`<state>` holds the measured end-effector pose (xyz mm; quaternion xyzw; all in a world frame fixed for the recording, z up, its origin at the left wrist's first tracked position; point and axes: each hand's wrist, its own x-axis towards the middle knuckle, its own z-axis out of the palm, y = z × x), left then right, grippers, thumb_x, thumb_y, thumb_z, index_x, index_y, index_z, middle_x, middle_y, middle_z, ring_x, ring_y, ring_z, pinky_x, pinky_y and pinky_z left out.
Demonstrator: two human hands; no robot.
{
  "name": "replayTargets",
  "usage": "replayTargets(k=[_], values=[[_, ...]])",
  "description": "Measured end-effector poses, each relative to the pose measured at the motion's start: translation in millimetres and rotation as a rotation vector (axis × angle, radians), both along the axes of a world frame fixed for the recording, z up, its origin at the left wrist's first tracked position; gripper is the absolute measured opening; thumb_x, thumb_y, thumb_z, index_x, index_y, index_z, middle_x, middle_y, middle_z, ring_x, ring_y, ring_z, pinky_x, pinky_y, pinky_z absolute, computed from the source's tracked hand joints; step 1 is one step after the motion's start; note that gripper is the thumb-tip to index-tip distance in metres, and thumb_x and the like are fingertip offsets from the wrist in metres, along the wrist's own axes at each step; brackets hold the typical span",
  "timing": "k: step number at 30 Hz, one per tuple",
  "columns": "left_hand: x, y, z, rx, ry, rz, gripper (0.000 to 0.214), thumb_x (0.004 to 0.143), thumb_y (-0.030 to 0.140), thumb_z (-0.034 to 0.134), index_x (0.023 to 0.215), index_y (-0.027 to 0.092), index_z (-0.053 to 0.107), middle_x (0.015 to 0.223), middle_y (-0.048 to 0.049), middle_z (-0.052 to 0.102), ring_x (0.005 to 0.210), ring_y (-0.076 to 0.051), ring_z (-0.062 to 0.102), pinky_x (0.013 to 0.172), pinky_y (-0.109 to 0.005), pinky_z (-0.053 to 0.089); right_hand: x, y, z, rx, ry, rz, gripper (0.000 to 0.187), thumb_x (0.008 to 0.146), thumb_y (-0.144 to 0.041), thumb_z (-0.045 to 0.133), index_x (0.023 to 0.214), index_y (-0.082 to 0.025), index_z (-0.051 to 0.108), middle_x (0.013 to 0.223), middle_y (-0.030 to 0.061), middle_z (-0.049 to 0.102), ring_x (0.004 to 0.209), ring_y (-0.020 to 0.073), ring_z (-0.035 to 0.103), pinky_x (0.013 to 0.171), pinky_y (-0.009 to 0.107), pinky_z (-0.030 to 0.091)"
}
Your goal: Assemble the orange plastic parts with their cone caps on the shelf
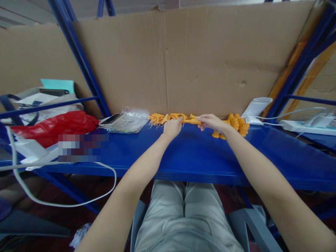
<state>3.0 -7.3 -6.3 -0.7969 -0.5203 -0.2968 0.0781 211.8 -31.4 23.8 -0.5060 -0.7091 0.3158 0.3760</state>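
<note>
A row of small orange plastic pieces (164, 118) lies along the back of the blue shelf (183, 157), against the cardboard wall. My left hand (172, 128) is closed at the middle of that row, its fingers on the orange pieces. My right hand (212, 121) pinches an orange piece (194, 121) just to the right of my left hand. A further heap of orange pieces (237, 125) sits to the right of my right wrist. Both forearms reach forward over the shelf.
A clear plastic bag (128, 120) over a phone lies left of the row. A red bag (56, 126), white cables (63, 204) and papers crowd the left end. A white pouch (256, 106) and a power strip (307, 126) sit at the right. Blue rack posts (84, 66) stand behind.
</note>
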Motion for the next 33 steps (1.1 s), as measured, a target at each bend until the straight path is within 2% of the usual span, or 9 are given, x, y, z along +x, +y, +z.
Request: replayTargets(k=[3, 6, 9, 13, 16, 20, 23, 27, 33], values=[[-1, 6, -4.9, -0.069, -0.060, -0.036, 0.041, 0.091, 0.022, 0.055, 0.131, 0.023, 0.066, 0.116, -0.0108, 0.074, 0.109, -0.028, 0.068, 0.103, -0.047, 0.050, 2, 6, -5.6, 0.059, -0.075, -0.021, 0.023, 0.091, -0.041, 0.063, 0.079, -0.021, 0.065, 0.067, 0.0036, 0.068, 0.058, 0.0158, 0.064, 0.062, 0.029, 0.056], [-1, 10, -7.5, -0.115, -0.086, -0.046, 0.040, 0.089, 0.022, 0.060, 0.128, 0.026, 0.067, 0.114, -0.0077, 0.075, 0.106, -0.027, 0.069, 0.099, -0.044, 0.053, 6, 12, -9.6, 0.128, -0.165, -0.002, 0.017, 0.086, -0.037, 0.068, 0.090, -0.020, 0.070, 0.070, 0.0022, 0.070, 0.062, 0.0164, 0.066, 0.062, 0.029, 0.056], [-1, 10, -7.3, -0.095, -0.078, -0.051, 0.036, 0.088, 0.023, 0.061, 0.123, 0.026, 0.068, 0.105, -0.0061, 0.076, 0.100, -0.026, 0.070, 0.096, -0.042, 0.054, 11, 15, -11.9, 0.229, -0.306, 0.023, 0.024, 0.083, -0.032, 0.068, 0.103, -0.020, 0.072, 0.083, 0.0029, 0.075, 0.073, 0.0186, 0.069, 0.067, 0.030, 0.057], [0, 5, -4.9, -0.046, -0.064, -0.068, 0.033, 0.091, 0.023, 0.059, 0.123, 0.026, 0.067, 0.104, -0.0060, 0.076, 0.102, -0.026, 0.070, 0.097, -0.043, 0.053, 14, 16, -12.7, 0.351, -0.509, -0.034, 0.027, 0.081, -0.025, 0.067, 0.107, -0.021, 0.073, 0.106, 0.0061, 0.076, 0.093, 0.0232, 0.071, 0.083, 0.036, 0.056], [3, 2, -4.2, -0.053, -0.072, -0.086, 0.034, 0.090, 0.022, 0.059, 0.123, 0.026, 0.067, 0.108, -0.0072, 0.075, 0.105, -0.028, 0.069, 0.098, -0.044, 0.052, 13, 17, -12.5, 0.376, -0.620, -0.066, 0.026, 0.081, -0.021, 0.068, 0.107, -0.022, 0.074, 0.112, 0.0079, 0.076, 0.105, 0.0263, 0.070, 0.092, 0.039, 0.053], [8, 2, -6.1, -0.078, -0.094, -0.130, 0.032, 0.088, 0.019, 0.062, 0.119, 0.024, 0.069, 0.102, -0.0061, 0.076, 0.100, -0.027, 0.070, 0.095, -0.040, 0.053, 13, 18, -12.1, 0.395, -0.717, -0.105, 0.027, 0.081, -0.018, 0.068, 0.108, -0.021, 0.073, 0.113, 0.0098, 0.076, 0.109, 0.0285, 0.070, 0.096, 0.040, 0.051], [9, 4, -7.5, -0.084, -0.095, -0.146, 0.031, 0.086, 0.019, 0.063, 0.116, 0.023, 0.071, 0.099, -0.0054, 0.076, 0.096, -0.026, 0.071, 0.093, -0.037, 0.053, 12, 16, -12.6, 0.409, -0.798, -0.118, 0.028, 0.082, -0.018, 0.068, 0.109, -0.021, 0.072, 0.113, 0.0106, 0.076, 0.107, 0.0286, 0.070, 0.094, 0.039, 0.051], [6, 3, -6.3, -0.075, -0.056, -0.117, 0.031, 0.088, 0.021, 0.061, 0.118, 0.024, 0.070, 0.096, -0.0057, 0.076, 0.095, -0.026, 0.071, 0.092, -0.039, 0.054, 9, 14, -13.9, 0.458, -0.887, -0.115, 0.026, 0.085, -0.022, 0.066, 0.110, -0.022, 0.071, 0.109, 0.0100, 0.076, 0.101, 0.0274, 0.071, 0.088, 0.037, 0.051], [4, -5, -1.0, -0.004, -0.044, -0.143, 0.032, 0.091, 0.019, 0.058, 0.122, 0.025, 0.067, 0.114, -0.0062, 0.074, 0.109, -0.026, 0.068, 0.098, -0.041, 0.052, 5, 14, -15.5, 0.471, -0.866, -0.100, 0.028, 0.090, -0.027, 0.061, 0.116, -0.021, 0.069, 0.117, 0.0120, 0.074, 0.108, 0.0282, 0.068, 0.092, 0.039, 0.050]])
